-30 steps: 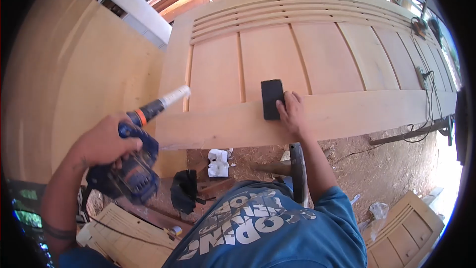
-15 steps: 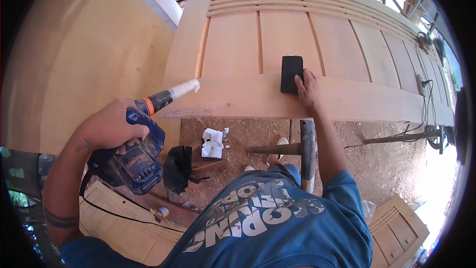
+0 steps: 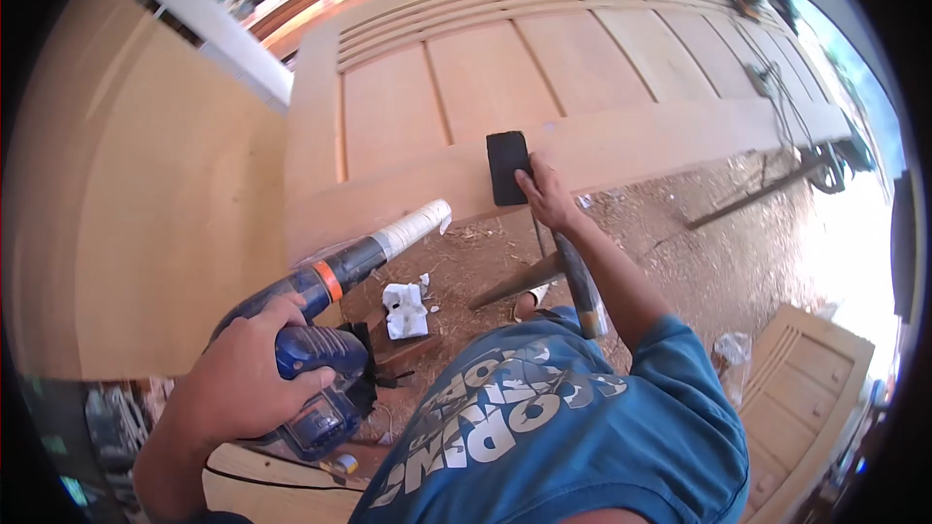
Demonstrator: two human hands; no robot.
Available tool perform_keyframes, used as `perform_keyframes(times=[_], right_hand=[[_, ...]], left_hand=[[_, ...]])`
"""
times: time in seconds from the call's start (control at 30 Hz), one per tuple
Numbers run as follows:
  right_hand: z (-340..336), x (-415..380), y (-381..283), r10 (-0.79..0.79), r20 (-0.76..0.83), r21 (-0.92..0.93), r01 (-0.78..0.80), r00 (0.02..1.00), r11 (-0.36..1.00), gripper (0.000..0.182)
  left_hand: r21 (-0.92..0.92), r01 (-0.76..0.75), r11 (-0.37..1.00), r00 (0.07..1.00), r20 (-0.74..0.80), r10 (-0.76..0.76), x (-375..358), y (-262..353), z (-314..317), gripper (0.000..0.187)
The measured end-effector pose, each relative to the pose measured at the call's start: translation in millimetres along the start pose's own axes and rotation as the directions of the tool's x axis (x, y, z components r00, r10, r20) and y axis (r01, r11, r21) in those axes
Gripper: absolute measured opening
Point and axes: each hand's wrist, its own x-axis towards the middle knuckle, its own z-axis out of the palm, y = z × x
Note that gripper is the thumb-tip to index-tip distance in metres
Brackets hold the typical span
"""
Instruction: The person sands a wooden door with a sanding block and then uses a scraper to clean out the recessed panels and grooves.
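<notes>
My left hand is wrapped around the handle of a blue electric blower. An orange ring and a nozzle wound in white tape extend from the blower, the tip by the near edge of a pale wooden panel door. With fingers and thumb, my right hand grips one side of a black sanding block. That block rests flat on the door's near rail, below the grooved panels.
To the left stands a large plywood sheet. Below the door are a support post and a piece of white foam. A cable crosses the door's right end. Another panelled door lies at lower right.
The view has tilted and shifted. My right hand has brought the block nearer the rail's front edge. The blower has swung, its nozzle now further right and lower, by the door's edge.
</notes>
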Motion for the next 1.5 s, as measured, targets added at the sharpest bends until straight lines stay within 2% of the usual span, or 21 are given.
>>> perform_keyframes(times=[0.07,0.17,0.27,0.33,0.43,0.5,0.63,0.73,0.83,0.93,1.0,1.07,1.1,1.17,1.2,1.3,1.5], right_hand=[[-13,-1,3,0.012,-0.04,-0.025,-0.013,0.999,1.0,0.027],[-39,13,35,0.018,-0.165,-0.159,-0.045,0.986,0.986,0.025],[-83,25,68,0.054,-0.267,-0.268,-0.128,0.962,0.955,0.025],[-112,36,83,0.05,-0.309,-0.333,-0.157,0.95,0.93,0.025],[-141,47,91,0.156,-0.347,-0.246,-0.251,0.925,0.936,0.024],[-146,54,106,0.111,-0.361,-0.242,-0.208,0.926,0.948,0.023],[-168,70,112,0.126,-0.319,-0.276,-0.219,0.939,0.936,0.025],[-172,79,141,-0.013,-0.541,-0.424,-0.259,0.841,0.868,0.034],[-196,84,164,0.013,-0.605,-0.47,-0.37,0.796,0.802,0.041],[-237,84,179,0.075,-0.681,-0.448,-0.495,0.728,0.744,0.042],[-264,77,186,0.139,-0.726,-0.374,-0.556,0.674,0.742,0.044],[-287,74,197,0.149,-0.782,-0.319,-0.594,0.605,0.738,0.044],[-295,74,201,0.167,-0.817,-0.266,-0.617,0.552,0.74,0.047],[-302,75,208,0.192,-0.842,-0.234,-0.661,0.505,0.713,0.05],[-303,76,207,0.207,-0.847,-0.219,-0.678,0.489,0.702,0.051],[-303,75,193,0.261,-0.829,-0.179,-0.677,0.495,0.714,0.055],[-296,51,203,0.319,-0.717,-0.169,-0.598,0.62,0.784,0.049]], left_hand=[[-0.024,-0.075,0.997,0.997,-0.023,0.074,6,2,0,0.053],[0.018,-0.165,0.986,0.982,-0.088,0.166,29,1,-8,0.055],[0.107,-0.164,0.981,0.98,-0.098,0.174,54,19,-20,0.054],[0.216,-0.171,0.961,0.975,-0.103,0.196,70,38,-28,0.043],[0.361,-0.179,0.915,0.961,-0.133,0.24,97,71,-40,0.031],[0.447,-0.214,0.869,0.921,-0.204,0.331,126,87,-46,0.024],[0.371,-0.204,0.906,0.942,-0.18,0.285,172,148,-68,0.018],[0.397,-0.33,0.856,0.91,-0.108,0.4,205,188,-78,0.018],[0.422,-0.466,0.778,0.834,-0.084,0.545,221,229,-74,0.017],[0.353,-0.432,0.83,0.875,-0.057,0.48,224,284,-73,0.018],[0.303,-0.478,0.825,0.858,-0.041,0.512,234,305,-72,0.019],[0.283,-0.516,0.808,0.839,-0.022,0.543,240,322,-71,0.019],[0.277,-0.605,0.747,0.771,-0.035,0.636,245,327,-66,0.019],[0.285,-0.637,0.716,0.747,-0.002,0.665,242,338,-66,0.019],[0.287,-0.646,0.708,0.741,0.012,0.671,238,344,-66,0.019],[0.233,-0.552,0.8,0.832,0.095,0.546,230,349,-70,0.02],[0.182,-0.433,0.883,0.901,0.1,0.421,272,270,-84,0.024]])
